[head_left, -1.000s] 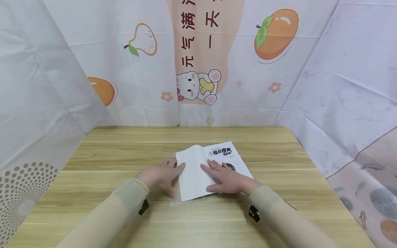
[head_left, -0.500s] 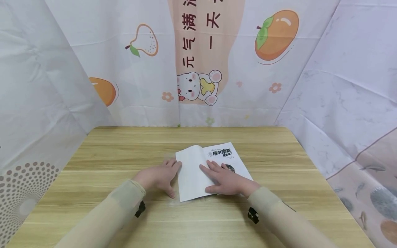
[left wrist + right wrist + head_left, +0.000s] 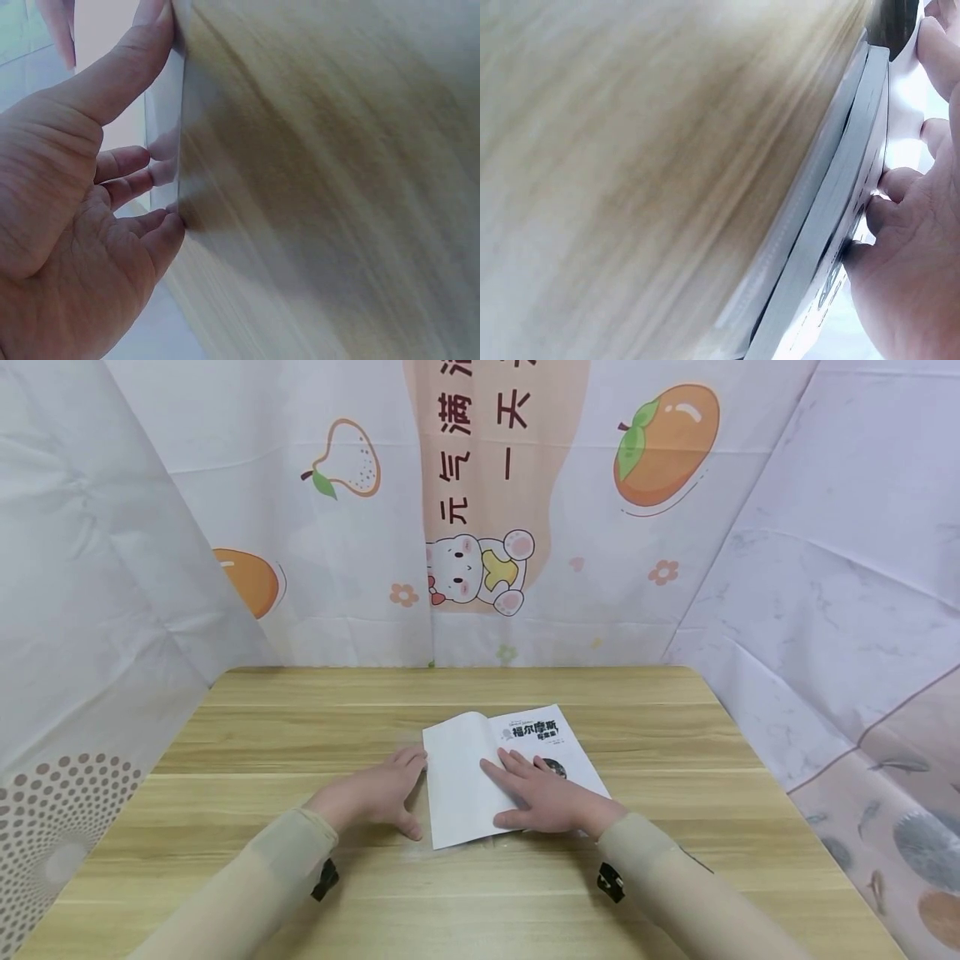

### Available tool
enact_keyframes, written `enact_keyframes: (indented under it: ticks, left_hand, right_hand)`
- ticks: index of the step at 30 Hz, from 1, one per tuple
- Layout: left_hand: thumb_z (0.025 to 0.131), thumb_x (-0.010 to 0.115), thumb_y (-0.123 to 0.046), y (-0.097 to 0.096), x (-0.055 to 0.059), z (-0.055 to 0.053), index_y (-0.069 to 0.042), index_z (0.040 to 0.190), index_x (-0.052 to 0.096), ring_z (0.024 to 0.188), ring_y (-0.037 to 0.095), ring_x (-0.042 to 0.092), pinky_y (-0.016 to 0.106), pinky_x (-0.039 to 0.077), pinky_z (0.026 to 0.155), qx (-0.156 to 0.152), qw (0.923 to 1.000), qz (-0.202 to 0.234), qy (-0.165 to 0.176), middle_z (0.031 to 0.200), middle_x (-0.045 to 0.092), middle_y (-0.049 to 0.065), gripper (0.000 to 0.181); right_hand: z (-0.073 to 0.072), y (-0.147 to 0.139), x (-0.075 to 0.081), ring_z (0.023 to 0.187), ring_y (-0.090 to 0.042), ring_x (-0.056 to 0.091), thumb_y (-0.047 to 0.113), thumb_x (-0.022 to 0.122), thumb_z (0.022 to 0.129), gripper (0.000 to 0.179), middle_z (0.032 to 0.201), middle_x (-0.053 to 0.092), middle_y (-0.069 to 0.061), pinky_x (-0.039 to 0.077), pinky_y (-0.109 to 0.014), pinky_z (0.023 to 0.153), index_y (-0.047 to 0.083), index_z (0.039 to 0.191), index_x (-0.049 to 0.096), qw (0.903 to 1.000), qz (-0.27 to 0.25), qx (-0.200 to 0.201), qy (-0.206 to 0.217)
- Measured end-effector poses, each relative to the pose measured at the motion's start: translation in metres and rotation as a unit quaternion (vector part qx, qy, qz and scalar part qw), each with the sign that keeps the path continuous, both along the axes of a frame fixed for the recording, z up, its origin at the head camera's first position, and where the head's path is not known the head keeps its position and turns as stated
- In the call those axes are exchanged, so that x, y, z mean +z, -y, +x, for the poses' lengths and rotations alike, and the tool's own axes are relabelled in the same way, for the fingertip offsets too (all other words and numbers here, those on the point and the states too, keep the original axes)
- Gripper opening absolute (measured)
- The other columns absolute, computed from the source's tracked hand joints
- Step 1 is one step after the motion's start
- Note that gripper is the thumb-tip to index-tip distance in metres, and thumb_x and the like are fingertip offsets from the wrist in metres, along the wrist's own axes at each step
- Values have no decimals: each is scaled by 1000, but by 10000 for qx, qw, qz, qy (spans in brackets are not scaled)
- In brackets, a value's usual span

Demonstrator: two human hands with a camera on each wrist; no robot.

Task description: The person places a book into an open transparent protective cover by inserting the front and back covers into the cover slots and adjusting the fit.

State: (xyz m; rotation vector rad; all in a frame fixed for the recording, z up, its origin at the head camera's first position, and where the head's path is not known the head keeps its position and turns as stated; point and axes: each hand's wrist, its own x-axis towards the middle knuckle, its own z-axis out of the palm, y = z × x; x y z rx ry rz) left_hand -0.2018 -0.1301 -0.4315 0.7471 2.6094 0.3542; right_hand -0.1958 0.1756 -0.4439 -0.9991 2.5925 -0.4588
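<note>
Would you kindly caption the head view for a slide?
Right hand rests on an open book, left hand at its edge.

The right grip [image 3: 915, 247], a bare hand, rests at the right side with its fingertips against the printed face of a book [image 3: 821, 217]. The book's thick page edge runs slantwise across the view, beside a clear strip [image 3: 769, 262] along the wood-grained worktop [image 3: 645, 157]. A bright white sheet [image 3: 904, 124] curves near the fingers.

left forearm [image 3: 232, 885] and right forearm [image 3: 697, 885] angled inward | left hand [image 3: 378, 793] kinda relaxed, thumb [image 3: 408, 825] well off the fingers [image 3: 409, 757] | right hand [image 3: 543, 795] palm-down, fingers fanned out
</note>
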Motion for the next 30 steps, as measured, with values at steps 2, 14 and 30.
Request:
enact_keyframes:
  ticks: [2, 14, 30]
  left_hand:
    - [73, 91, -45, 2, -2, 1, 6, 155, 29, 152, 34, 24, 45, 31, 121, -2, 9999, 99, -47, 164, 23, 17, 115]
    - [67, 89, -59, 7, -6, 12, 6, 145, 45, 139, 42, 35, 51, 35, 116, 411, 9935, -135, -1050, 152, 40, 21, 111]
    - [75, 85, -59, 14, -10, 17, 1, 145, 48, 138, 43, 41, 57, 40, 111, 387, 9942, -32, -1007, 152, 43, 16, 99]
  right_hand:
    - [0, 0, 0, 156, -39, 10, 59, 56, 99, 85, 170, 10, -20, 9, -62, 123, 23, 166, 17, 10000, 6, -7, 8]
    - [6, 6, 2, 157, -38, 9, 57, 56, 100, 81, 170, 10, -19, 9, -62, 123, 25, 165, 21, 10000, -16, 69, 33]
    - [6, 8, -1, 157, -39, 10, 58, 55, 100, 82, 169, 11, -22, 11, -65, 122, 23, 165, 20, 9999, 46, 79, -78]
